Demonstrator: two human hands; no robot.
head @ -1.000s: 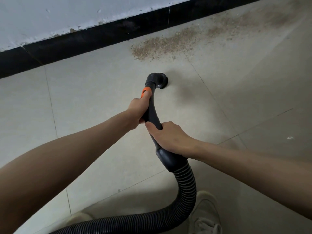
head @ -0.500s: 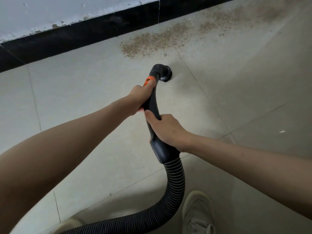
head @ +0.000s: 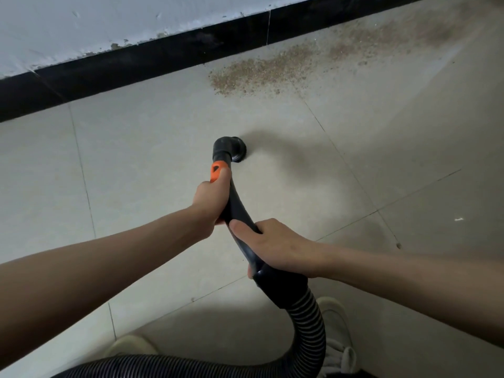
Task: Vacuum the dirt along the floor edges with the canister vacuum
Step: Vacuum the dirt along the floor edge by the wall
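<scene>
Head view, only cam. Both hands on the black curved vacuum handle [head: 240, 214]. Left hand [head: 211, 200] wraps the upper part, fingers curled round it, just below the orange collar [head: 216, 171]. Right hand [head: 275, 245] wraps the lower part, thumb laid along the top, just above where the ribbed hose [head: 308, 323] joins. Hose loops down and off to the left across the bottom edge; canister itself not in view.

Round brush nozzle [head: 231, 150] sits at the far end of the handle, at or just over the pale tiled floor [head: 136, 173]; can't tell if it touches. Shadow falls to its right.

Key relation: dirt [head: 261, 72] lies ahead of the nozzle and a bit to the right, well apart from it, w/ bare tile between. It's a brown gritty band whose long axis runs along the black skirting [head: 136, 61], starting roughly in line w/ the nozzle and trailing off right toward the top corner, thinner and smudgier there. Handle axis points roughly straight at the wall, so nearly across the band. Left hand is nearer the dirt, right hand farther back.

Judgement: none of this patch looks picked up yet; next move prob. needs a push fwd to the band's near end, then a sweep right along the wall.

Two pale shoes [head: 335, 331] at bottom of frame.
</scene>
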